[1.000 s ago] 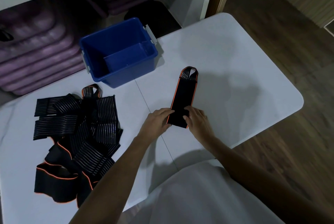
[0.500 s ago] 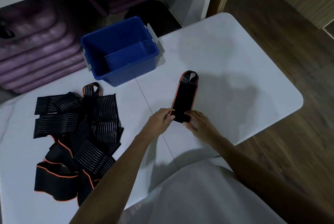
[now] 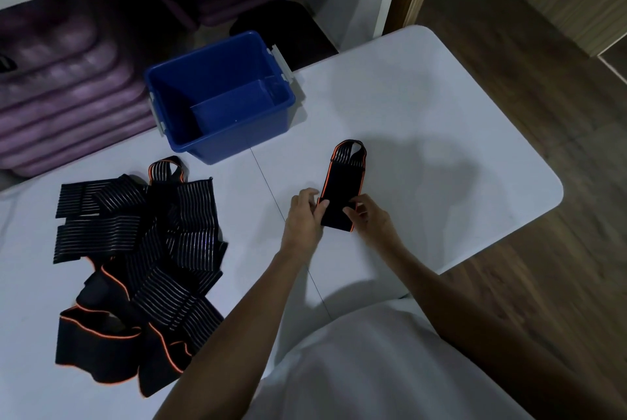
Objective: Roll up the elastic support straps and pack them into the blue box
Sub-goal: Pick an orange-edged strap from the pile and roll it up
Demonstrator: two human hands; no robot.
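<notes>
A black elastic strap [image 3: 344, 178] with orange edging lies on the white table [image 3: 424, 134], its loop end pointing away from me. The near end is rolled over itself. My left hand [image 3: 303, 216] pinches the roll's left side and my right hand [image 3: 368, 217] pinches its right side. The blue box [image 3: 220, 97] stands open at the table's far edge, left of the strap, and holds nothing that I can see. A heap of several more black straps [image 3: 135, 250] with grey stripes and orange trim lies at the left.
Purple mats [image 3: 61, 87] are stacked on a low shelf behind the table. Beyond the table's rounded right edge is wooden floor [image 3: 543, 114]. A seam [image 3: 271, 189] runs down the tabletop between the heap and my hands.
The strap's flat part has grown shorter as the near end was rolled away from me. Both hands went from resting on its near end to pinching the roll.
</notes>
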